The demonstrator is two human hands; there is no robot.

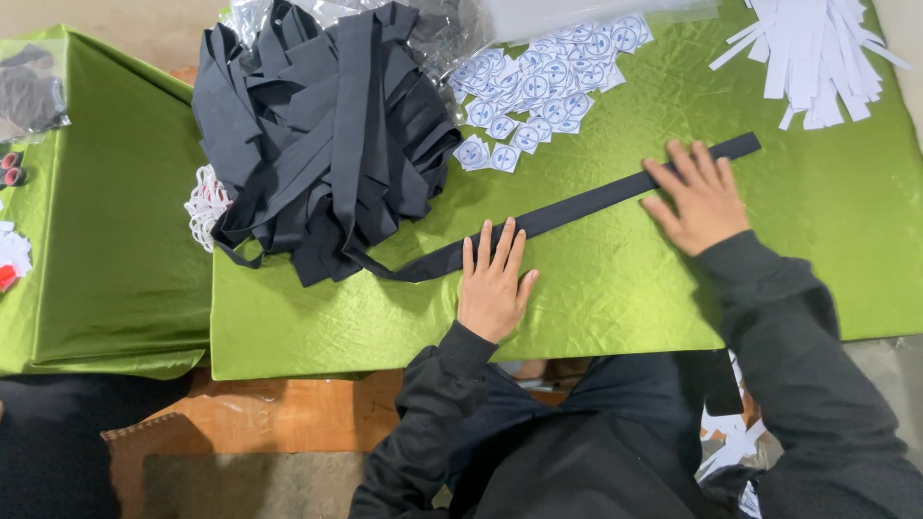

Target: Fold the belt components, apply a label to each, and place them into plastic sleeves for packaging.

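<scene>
While both hands lie flat and open, nothing is actually gripped: the left hand (pixel 494 284) presses its fingertips (pixel 506 236) on the dark strap (pixel 577 207) near its middle, and the right hand (pixel 700 200) rests palm down over the strap close to its far end, fingers spread. Neither hand curls around the band; it is only pinned against the green cloth (pixel 615 308).

That strap runs in a straight diagonal across the cloth, from its free end at the upper right, under the right hand, past the left fingertips, and on into the loose heap (pixel 327 135) of the same dark band at the upper left. Between the hands it lies flat and taut.

Because the hold is pressure alone, the likeliest slip is the strap sliding under a palm: the cloth looks glossy and wrinkled, so a sideways push could drag the band out of line or bunch the cloth beneath it. A twist could also travel in from the heap, where the band is folded over itself many ways, and a pull toward the right could tug the tangle along with it.

Just beyond the strap, near the heap, lie round white-and-blue stickers (pixel 538 86); a dragged pile or a sweeping sleeve could scatter them. White paper strips (pixel 817 58) sit well apart at the upper right, less at risk. White lace (pixel 204 207) peeks out from under the heap's left edge.
</scene>
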